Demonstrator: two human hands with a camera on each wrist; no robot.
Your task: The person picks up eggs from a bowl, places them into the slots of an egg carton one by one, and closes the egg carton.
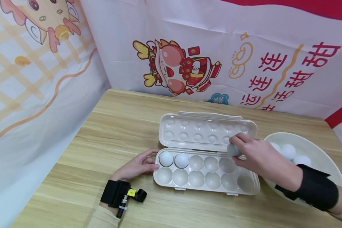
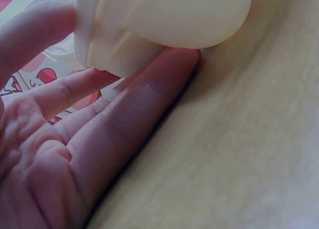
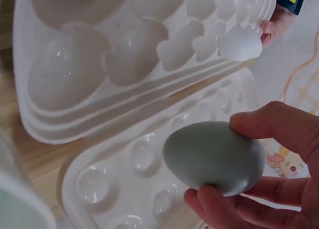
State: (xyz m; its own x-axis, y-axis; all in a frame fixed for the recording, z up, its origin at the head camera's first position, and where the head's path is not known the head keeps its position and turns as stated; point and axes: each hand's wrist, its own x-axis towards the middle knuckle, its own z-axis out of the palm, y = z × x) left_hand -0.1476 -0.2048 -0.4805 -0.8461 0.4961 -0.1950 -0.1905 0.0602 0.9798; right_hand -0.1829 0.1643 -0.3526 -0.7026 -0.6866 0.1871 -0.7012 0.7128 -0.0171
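A white plastic egg carton (image 1: 205, 186) lies with its lid (image 1: 208, 144) folded back. Two white eggs (image 1: 181, 161) sit in the back row at its left end. My right hand (image 1: 256, 155) pinches a grey-green egg (image 3: 214, 158) between thumb and fingers, held over the carton's right part near the hinge. At the left end, my left hand (image 1: 141, 164) grips the carton, thumb at the rim and fingers against the side and underside. The left wrist view shows those fingers (image 2: 124, 119) close up, one fingertip touching a rounded cup.
To the right stands a large pale bowl (image 1: 327, 158) with several white eggs (image 1: 288, 152), partly behind my right forearm. All of it is on a wood-grain table (image 1: 102, 126). Printed cloth (image 1: 117, 38) hangs along the back and left edges.
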